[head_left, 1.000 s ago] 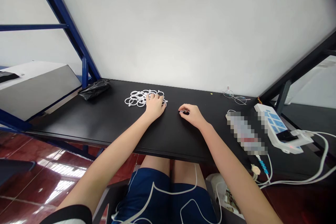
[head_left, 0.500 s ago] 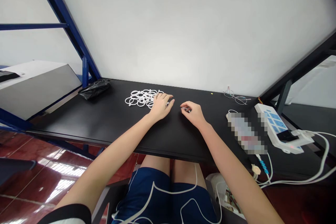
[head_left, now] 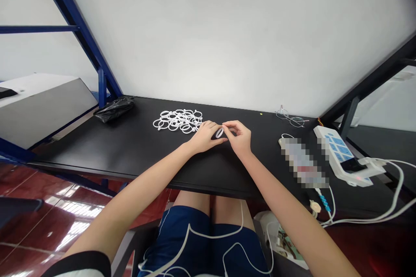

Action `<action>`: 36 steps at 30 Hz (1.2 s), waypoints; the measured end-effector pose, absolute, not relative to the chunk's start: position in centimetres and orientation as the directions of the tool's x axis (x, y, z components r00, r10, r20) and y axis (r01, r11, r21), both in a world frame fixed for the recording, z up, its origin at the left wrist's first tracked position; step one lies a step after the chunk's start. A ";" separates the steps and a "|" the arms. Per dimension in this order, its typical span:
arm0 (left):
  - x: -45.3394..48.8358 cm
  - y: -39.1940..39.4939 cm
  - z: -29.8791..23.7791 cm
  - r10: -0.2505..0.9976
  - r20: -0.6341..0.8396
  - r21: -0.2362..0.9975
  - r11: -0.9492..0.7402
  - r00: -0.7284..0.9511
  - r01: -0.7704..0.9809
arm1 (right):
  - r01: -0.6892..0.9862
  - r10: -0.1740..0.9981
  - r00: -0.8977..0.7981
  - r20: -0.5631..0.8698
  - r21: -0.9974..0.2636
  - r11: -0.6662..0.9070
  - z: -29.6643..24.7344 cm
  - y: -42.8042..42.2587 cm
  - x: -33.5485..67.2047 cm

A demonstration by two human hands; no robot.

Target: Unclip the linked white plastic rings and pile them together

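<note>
A white ring (head_left: 220, 132), seen nearly edge-on, is held between my two hands above the black table (head_left: 136, 147). My right hand (head_left: 239, 136) pinches its upper end with thumb and forefinger. My left hand (head_left: 205, 136) has its fingers and thumb curved about the ring from the other side; the exact contact of its fingertips is hard to make out. To the left lies a loose heap of white rings (head_left: 173, 124), several of them overlapping and with small knobs on their rims. The fingers of my left hand partly cover the heap's right edge.
A crumpled black plastic bag (head_left: 114, 109) lies at the table's back left. On the right are eyeglasses (head_left: 290, 117), a blurred-out phone (head_left: 302, 162) on a cable, and a white power strip (head_left: 341, 153). White cables (head_left: 370, 223) trail over the right edge and my lap.
My left hand has moved right, away from the heap, and met my right hand. The ring, mostly hidden in my right fingers before, now shows between both hands. The view has shifted slightly.
</note>
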State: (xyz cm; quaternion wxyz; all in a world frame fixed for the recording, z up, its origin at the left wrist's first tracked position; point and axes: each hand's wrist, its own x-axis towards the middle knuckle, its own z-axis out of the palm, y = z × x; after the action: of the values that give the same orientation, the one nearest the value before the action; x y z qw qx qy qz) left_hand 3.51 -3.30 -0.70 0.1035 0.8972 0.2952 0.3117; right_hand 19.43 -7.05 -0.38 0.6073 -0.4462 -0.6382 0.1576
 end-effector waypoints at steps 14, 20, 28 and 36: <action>3.6 -3.2 -0.7 0.722 0.442 0.707 -0.646 0.533 0.288 | 0.290 0.799 0.250 0.547 -0.829 0.478 -0.3 -6.8 19.6; 3.9 -2.8 -0.8 0.806 0.323 0.920 -0.390 0.496 0.034 | 0.225 0.799 0.280 0.532 -0.845 0.484 -0.1 -6.7 19.8; 3.4 -2.2 -0.8 0.887 0.230 0.972 -0.188 0.400 -0.141 | 0.232 0.833 0.254 0.491 -0.867 0.440 -0.3 -6.4 19.9; 3.2 -2.1 -0.2 0.897 0.132 0.969 -0.025 0.423 -0.247 | 0.225 0.877 0.143 0.459 -0.878 0.423 -0.5 -6.3 20.0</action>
State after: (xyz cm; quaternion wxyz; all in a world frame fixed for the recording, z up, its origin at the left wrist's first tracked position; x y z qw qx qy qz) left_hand 3.21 -2.14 -0.25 0.6341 0.5563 0.2918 0.4509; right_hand 19.99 -6.35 -0.50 0.5974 -0.4630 -0.5953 0.2727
